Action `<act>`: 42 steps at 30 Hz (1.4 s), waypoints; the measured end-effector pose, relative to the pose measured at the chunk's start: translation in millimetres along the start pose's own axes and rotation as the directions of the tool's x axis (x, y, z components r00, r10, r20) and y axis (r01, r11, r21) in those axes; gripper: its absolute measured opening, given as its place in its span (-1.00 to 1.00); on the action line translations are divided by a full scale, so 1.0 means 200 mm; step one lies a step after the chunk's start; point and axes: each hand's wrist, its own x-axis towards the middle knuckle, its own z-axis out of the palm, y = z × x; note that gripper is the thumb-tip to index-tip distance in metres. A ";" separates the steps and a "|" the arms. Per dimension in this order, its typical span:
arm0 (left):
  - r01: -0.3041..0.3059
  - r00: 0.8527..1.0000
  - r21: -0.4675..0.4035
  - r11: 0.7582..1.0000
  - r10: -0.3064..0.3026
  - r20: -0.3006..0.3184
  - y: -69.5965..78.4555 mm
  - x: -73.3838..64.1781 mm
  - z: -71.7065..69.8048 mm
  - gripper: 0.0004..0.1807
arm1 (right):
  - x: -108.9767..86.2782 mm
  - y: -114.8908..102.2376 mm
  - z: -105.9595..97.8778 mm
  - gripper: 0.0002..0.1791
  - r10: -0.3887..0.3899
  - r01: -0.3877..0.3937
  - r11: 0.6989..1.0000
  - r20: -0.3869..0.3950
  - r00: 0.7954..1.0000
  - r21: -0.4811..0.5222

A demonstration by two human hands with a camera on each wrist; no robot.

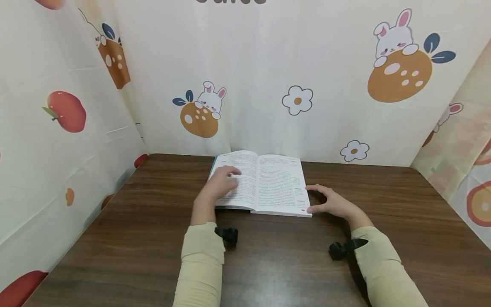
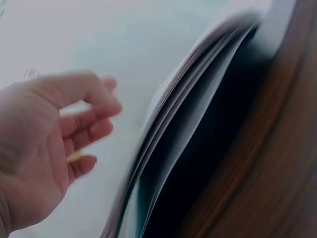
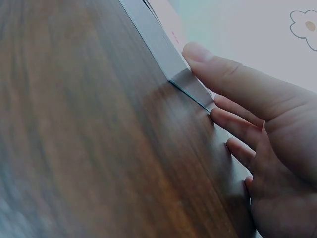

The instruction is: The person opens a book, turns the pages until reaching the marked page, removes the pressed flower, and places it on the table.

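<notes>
An open book (image 1: 276, 185) lies on the table with printed pages facing up. My left hand (image 1: 221, 184) hovers over its left page, fingers loosely bent. In the left wrist view that hand (image 2: 59, 134) holds nothing, and the bowed page edges (image 2: 183, 104) curve beside it. At the book's right side, my right hand (image 1: 331, 202) grips the edge near the lower corner. The right wrist view shows the thumb of this hand (image 3: 267, 129) on the top page edge and fingertips against the side of the page block (image 3: 190, 84), low by the cover.
The brown wooden table (image 1: 268, 256) extends around the book. Behind it hangs a pale curtain (image 1: 253, 119) printed with rabbits, fruit and flowers, close to the book's far edge. Black wrist straps (image 1: 228, 235) sit over the cream sleeves (image 1: 201, 273).
</notes>
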 end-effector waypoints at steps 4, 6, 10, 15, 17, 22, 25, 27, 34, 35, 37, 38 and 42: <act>-0.115 0.988 0.073 0.991 0.107 0.111 0.09 0.04 0.11 -0.63 | -0.01 -0.01 0.00 -0.17 -0.004 0.004 1.000 0.002 1.000 0.018; -0.099 0.985 0.116 0.988 0.081 0.153 0.11 0.05 0.15 -0.63 | -0.01 -0.01 0.00 -0.17 -0.003 0.003 1.000 0.001 1.000 0.020; -0.020 0.984 0.155 0.988 -0.008 0.178 0.11 0.05 0.18 -0.60 | 0.00 -0.01 0.00 -0.16 0.002 -0.002 1.000 0.001 1.000 0.009; 0.034 0.982 0.109 0.993 -0.054 0.180 0.10 0.05 0.19 -0.54 | 0.00 0.00 0.00 -0.15 0.005 -0.005 1.000 -0.002 1.000 -0.007; 0.047 0.981 0.086 0.995 -0.062 0.182 0.10 0.06 0.19 -0.51 | 0.01 0.00 -0.01 -0.14 0.006 -0.006 1.000 -0.003 1.000 -0.010; 0.060 0.981 0.052 0.997 -0.068 0.184 0.09 0.07 0.21 -0.40 | 0.01 0.01 -0.01 -0.14 0.004 -0.004 1.000 0.000 1.000 -0.001; 0.069 0.979 0.059 0.996 -0.079 0.187 0.10 0.08 0.22 -0.38 | 0.00 0.02 -0.01 -0.17 -0.020 0.020 1.000 0.019 1.000 0.001; 0.071 0.978 0.069 0.995 -0.083 0.190 0.10 0.08 0.22 -0.40 | -0.01 0.02 -0.01 -0.19 -0.038 0.038 0.999 0.039 0.999 0.003; 0.047 0.982 0.087 0.995 -0.062 0.180 0.09 0.07 0.22 -0.46 | -0.01 0.02 -0.02 -0.27 -0.033 0.032 0.999 0.057 0.998 0.011; 0.048 0.983 0.084 0.995 -0.062 0.175 0.09 0.08 0.21 -0.47 | -0.01 0.02 -0.02 -0.27 -0.031 0.030 0.999 0.056 0.998 0.014; 0.053 0.984 0.075 0.996 -0.064 0.169 0.08 0.08 0.21 -0.49 | -0.01 0.02 -0.02 -0.27 -0.034 0.034 0.999 0.055 0.998 0.011; 0.053 0.984 0.067 0.996 -0.064 0.166 0.08 0.08 0.21 -0.51 | 0.00 0.02 -0.02 -0.27 -0.039 0.039 0.999 0.053 0.998 0.009; 0.055 0.985 0.055 0.997 -0.063 0.160 0.08 0.08 0.21 -0.55 | 0.00 0.02 -0.02 -0.28 -0.045 0.045 0.999 0.044 0.998 0.005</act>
